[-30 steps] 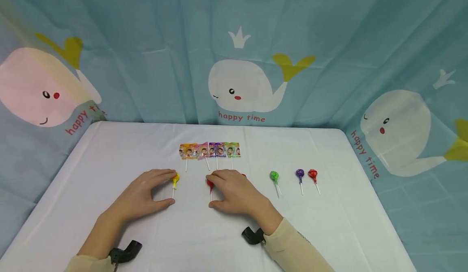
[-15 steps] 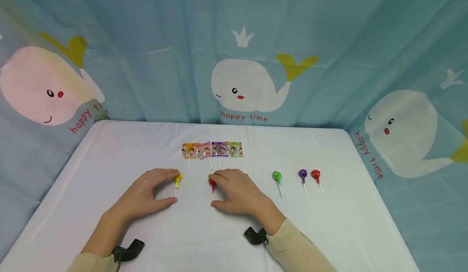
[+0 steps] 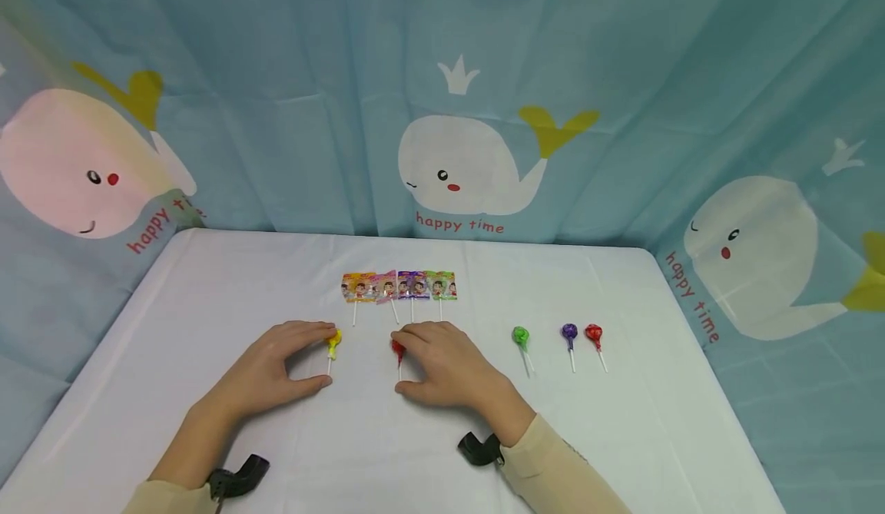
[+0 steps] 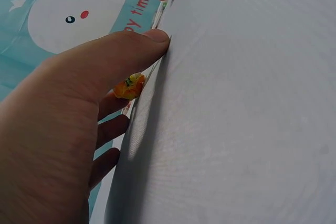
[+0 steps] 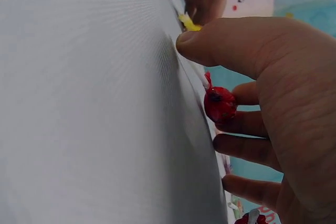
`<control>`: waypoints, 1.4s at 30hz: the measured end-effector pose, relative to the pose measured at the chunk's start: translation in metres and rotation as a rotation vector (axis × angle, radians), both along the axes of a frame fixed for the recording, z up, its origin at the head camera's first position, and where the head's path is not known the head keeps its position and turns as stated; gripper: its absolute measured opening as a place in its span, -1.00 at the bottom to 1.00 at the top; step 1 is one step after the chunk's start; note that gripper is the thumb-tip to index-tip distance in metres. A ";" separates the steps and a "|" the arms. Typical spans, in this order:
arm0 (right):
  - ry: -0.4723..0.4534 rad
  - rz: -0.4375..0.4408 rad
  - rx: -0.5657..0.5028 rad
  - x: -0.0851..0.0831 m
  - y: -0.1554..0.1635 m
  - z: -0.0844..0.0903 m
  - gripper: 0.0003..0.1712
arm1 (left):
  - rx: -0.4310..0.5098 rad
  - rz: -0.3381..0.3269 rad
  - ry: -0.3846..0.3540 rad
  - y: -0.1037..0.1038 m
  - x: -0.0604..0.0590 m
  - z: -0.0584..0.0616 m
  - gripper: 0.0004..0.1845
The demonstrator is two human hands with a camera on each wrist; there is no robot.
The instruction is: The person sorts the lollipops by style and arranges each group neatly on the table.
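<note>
My left hand (image 3: 319, 356) rests on the white table (image 3: 207, 283). Its index fingertip touches the head of a yellow lollipop (image 3: 333, 340), and its thumb lies on the cloth by the stick's end. In the left wrist view the yellow lollipop (image 4: 129, 87) sits between the thumb and the fingers, not pinched. My right hand (image 3: 408, 362) rests the same way beside a red lollipop (image 3: 397, 347). In the right wrist view the red lollipop (image 5: 219, 103) touches a finger while the thumb presses the cloth. A second red lollipop (image 5: 252, 217) shows under the palm.
A row of flat wrapped lollipops (image 3: 397, 286) lies just beyond the hands. To the right lie a green lollipop (image 3: 520, 336), a purple lollipop (image 3: 569, 333) and a red lollipop (image 3: 592, 334). A teal whale-print curtain (image 3: 456, 114) surrounds the table.
</note>
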State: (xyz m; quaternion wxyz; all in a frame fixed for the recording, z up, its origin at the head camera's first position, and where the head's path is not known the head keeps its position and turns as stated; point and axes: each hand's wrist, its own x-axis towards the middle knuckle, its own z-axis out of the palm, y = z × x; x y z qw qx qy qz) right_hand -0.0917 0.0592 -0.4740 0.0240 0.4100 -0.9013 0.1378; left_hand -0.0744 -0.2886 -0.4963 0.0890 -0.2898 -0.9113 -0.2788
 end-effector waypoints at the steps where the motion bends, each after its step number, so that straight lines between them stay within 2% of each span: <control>1: 0.003 -0.002 0.000 0.000 0.000 0.000 -0.16 | 0.000 -0.004 0.003 0.000 0.000 0.000 -0.19; 6: 0.003 -0.005 -0.009 -0.001 0.000 0.002 -0.15 | 0.009 -0.018 0.016 0.001 -0.001 -0.001 -0.19; 14: 0.001 0.011 -0.017 -0.001 -0.003 0.007 -0.17 | -0.001 0.004 -0.002 0.001 0.000 -0.001 -0.21; 30: 0.077 0.054 -0.056 -0.010 -0.022 0.008 -0.17 | 0.028 -0.002 0.013 0.000 0.000 -0.002 -0.22; 42: 0.043 0.048 -0.042 -0.011 -0.043 0.009 -0.17 | 0.048 -0.014 0.029 -0.001 0.000 -0.003 -0.24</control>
